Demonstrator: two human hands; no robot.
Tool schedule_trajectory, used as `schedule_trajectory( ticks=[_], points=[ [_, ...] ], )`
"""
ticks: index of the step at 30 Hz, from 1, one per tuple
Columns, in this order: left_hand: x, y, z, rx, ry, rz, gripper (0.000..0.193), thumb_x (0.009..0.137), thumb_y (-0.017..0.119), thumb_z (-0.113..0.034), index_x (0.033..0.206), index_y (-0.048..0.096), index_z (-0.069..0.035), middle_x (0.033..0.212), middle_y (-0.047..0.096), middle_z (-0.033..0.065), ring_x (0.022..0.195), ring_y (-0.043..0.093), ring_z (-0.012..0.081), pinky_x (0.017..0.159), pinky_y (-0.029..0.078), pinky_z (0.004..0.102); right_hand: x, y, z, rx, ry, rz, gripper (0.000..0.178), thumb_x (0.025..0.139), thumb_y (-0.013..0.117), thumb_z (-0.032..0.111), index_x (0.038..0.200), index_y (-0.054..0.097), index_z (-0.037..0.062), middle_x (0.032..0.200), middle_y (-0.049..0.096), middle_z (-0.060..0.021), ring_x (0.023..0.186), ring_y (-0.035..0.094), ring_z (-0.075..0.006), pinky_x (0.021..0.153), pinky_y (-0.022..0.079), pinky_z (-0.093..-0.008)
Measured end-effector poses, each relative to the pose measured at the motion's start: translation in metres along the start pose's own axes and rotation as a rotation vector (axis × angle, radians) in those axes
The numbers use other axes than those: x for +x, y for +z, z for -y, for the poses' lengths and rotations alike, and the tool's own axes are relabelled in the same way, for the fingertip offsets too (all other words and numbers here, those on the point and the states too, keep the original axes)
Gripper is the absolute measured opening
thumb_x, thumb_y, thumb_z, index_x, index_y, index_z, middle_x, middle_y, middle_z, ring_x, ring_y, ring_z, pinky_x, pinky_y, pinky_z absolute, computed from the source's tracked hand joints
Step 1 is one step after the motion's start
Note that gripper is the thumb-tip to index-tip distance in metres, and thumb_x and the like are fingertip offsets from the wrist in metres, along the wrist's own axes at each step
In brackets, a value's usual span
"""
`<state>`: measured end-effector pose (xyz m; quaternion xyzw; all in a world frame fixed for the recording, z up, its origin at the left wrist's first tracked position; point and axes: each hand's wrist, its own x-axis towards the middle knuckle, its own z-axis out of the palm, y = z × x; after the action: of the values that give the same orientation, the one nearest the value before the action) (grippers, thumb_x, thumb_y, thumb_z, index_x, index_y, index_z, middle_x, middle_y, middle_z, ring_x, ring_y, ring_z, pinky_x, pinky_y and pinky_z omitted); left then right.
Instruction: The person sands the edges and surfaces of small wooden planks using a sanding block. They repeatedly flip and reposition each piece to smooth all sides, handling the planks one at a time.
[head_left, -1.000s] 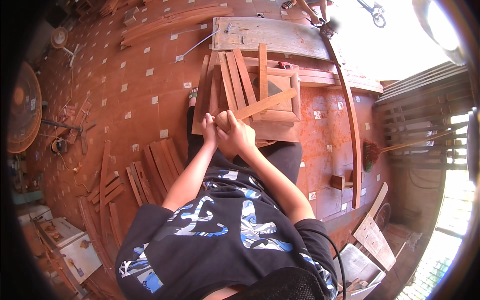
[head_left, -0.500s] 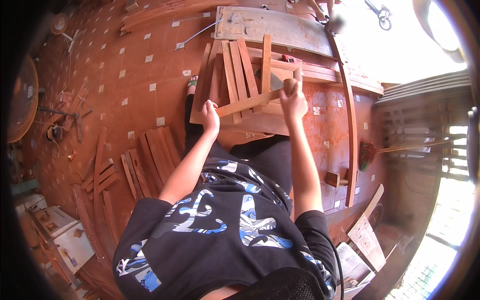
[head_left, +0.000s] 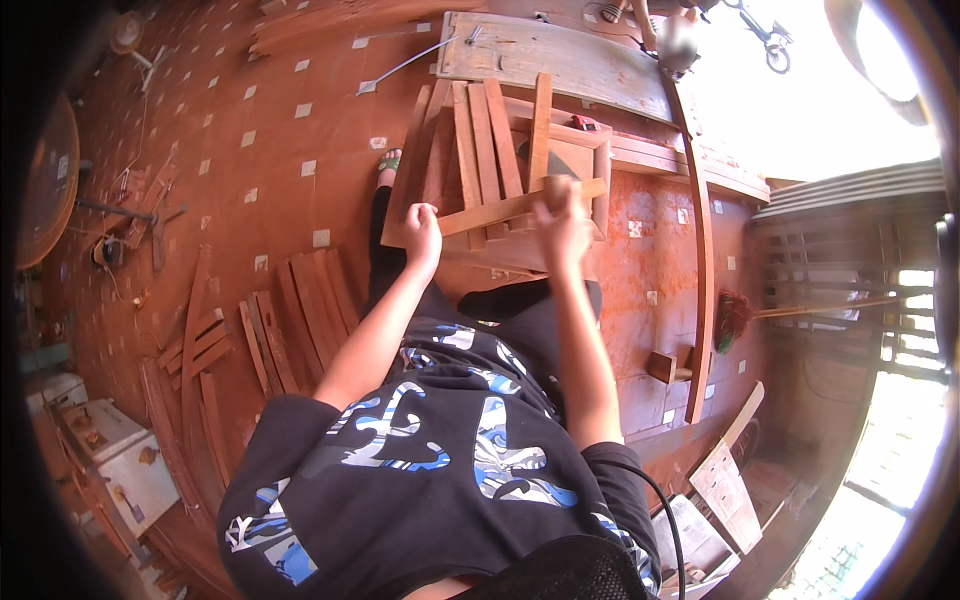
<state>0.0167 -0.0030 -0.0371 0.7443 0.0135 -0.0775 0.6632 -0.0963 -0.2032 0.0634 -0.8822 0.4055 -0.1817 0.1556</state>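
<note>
1. The left hand (head_left: pixel 423 235) is curled closed around one end of a wooden strip (head_left: pixel 490 214), thumb side up.
2. The right hand (head_left: pixel 563 232), blurred, has its fingers wrapped about a small tan block (head_left: pixel 562 192), which sits at the strip toward its far end.
3. The strip slants up to the right from the left hand, in front of the person's knees, crossing over several lengthwise slats (head_left: pixel 483 140) and one separate slat (head_left: pixel 541 125) to their right.
4. Beneath that separate slat is a framed wooden panel (head_left: pixel 603 160), with a red tool (head_left: pixel 587 124) near its far edge.
5. Beyond lies a long greyish board (head_left: pixel 560 65) carrying a few small metal items.
6. To the right, a long beam (head_left: pixel 698 260) runs down toward the person, with a broom (head_left: pixel 733 315) beside it.
7. To the left, more wooden pieces (head_left: pixel 318 295) lie on the tiled floor (head_left: pixel 230 200).
</note>
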Motion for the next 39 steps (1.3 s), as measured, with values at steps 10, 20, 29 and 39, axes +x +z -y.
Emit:
schedule_trajectory(
  ticks=[10,20,29,39],
  points=[
    [-0.011,-0.018,-0.071,0.071,-0.733,0.377,0.043,0.097,0.059,-0.048,0.112,0.064,-0.008,0.07,0.069,0.0086,0.043,0.058,0.0134,0.039,0.049,0.0261,0.026,-0.007,-0.068,0.487,0.255,0.006,0.076,0.088,0.073,0.051,0.149,0.048,0.0113,0.123,0.069,-0.0266,0.117,0.066,-0.0402,0.098,0.052,-0.0452],
    [-0.025,-0.034,-0.066,-0.364,-0.621,0.439,0.053,0.093,0.078,-0.022,0.134,0.049,-0.006,0.109,0.062,0.0092,0.068,0.065,0.0163,0.07,0.062,0.0346,-0.022,0.005,-0.082,0.966,0.335,-0.082,0.053,0.095,0.076,0.029,0.136,0.055,0.0016,0.097,0.065,-0.0031,0.073,0.055,-0.0053,0.058,0.044,-0.0202],
    [-0.025,-0.04,-0.051,-0.461,-0.647,0.451,0.038,0.094,0.076,-0.018,0.124,0.059,-0.002,0.113,0.066,0.013,0.098,0.071,0.0258,0.089,0.062,0.0391,-0.029,-0.014,-0.044,0.688,0.226,-0.133,0.067,0.092,0.077,0.035,0.143,0.05,0.0016,0.119,0.071,-0.0217,0.109,0.07,-0.0266,0.096,0.053,-0.0384],
    [-0.021,-0.042,-0.047,-0.787,-0.869,0.528,0.031,0.097,0.07,-0.01,0.122,0.062,0.005,0.122,0.066,0.0232,0.111,0.069,0.0374,0.094,0.064,0.036,-0.035,-0.004,-0.045,0.59,0.11,-0.093,0.068,0.091,0.078,0.035,0.145,0.05,0.0042,0.12,0.069,-0.0273,0.113,0.069,-0.0364,0.095,0.054,-0.0418]
  ],
)
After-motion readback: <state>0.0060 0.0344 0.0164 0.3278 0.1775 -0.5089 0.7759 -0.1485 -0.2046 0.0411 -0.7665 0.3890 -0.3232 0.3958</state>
